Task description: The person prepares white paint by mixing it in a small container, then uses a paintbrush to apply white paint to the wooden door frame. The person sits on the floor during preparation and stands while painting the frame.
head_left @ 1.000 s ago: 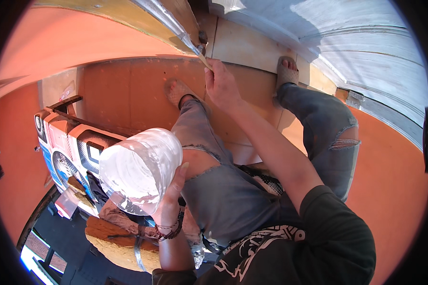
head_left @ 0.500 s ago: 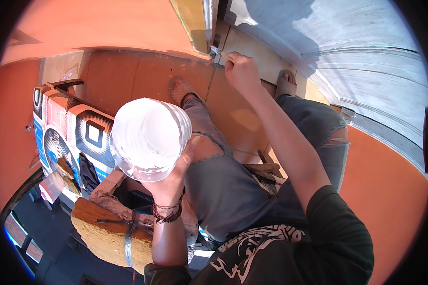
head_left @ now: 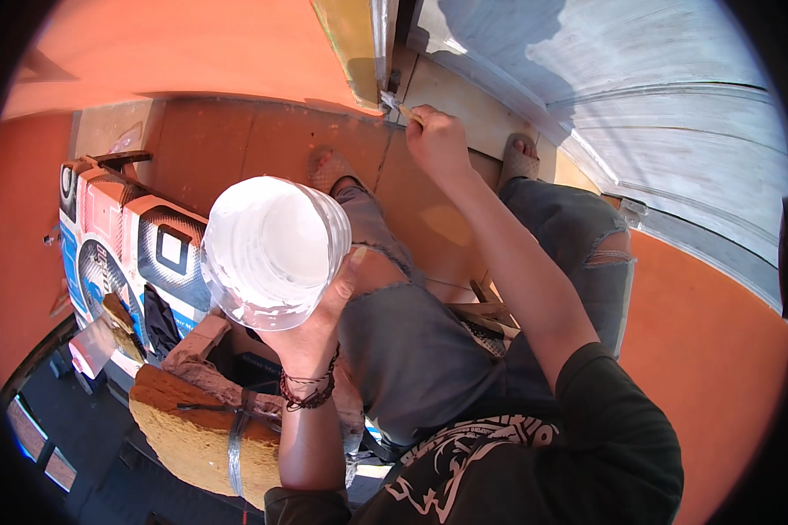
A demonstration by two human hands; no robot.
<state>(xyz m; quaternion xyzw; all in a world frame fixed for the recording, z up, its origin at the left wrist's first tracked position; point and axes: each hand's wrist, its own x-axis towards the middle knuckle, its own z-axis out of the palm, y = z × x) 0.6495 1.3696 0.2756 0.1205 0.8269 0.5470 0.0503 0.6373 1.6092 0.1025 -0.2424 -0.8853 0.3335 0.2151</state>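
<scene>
"Which way does the brush (head_left: 404, 111) point?"

"It lies near twelve o'clock in the view, its long axis slanting: bristles toward ten o'clock, handle toward four. The whitened tip sits by the foot of the door frame (head_left: 381, 52); whether it touches, nobody can tell from here."

"And the tub (head_left: 335, 219)?"

"Just off centre toward nine o'clock. Its mouth faces up at the camera, white paint (head_left: 276, 245) inside, and its outer wall shows at two o'clock."

"How are the hands posed?"

"The right hand (head_left: 438, 144) reaches up from five o'clock, wrist bent a little, fingers closed round the brush handle. The left hand (head_left: 311, 337) rises from six o'clock and grips the tub at its five o'clock side, thumb along the wall, the other fingers mostly hidden."

"Any writing?"

"The carton (head_left: 168, 262) at nine o'clock carries printed lettering; the dark shirt (head_left: 534, 481) at five has pale letters and a drawing."
</scene>
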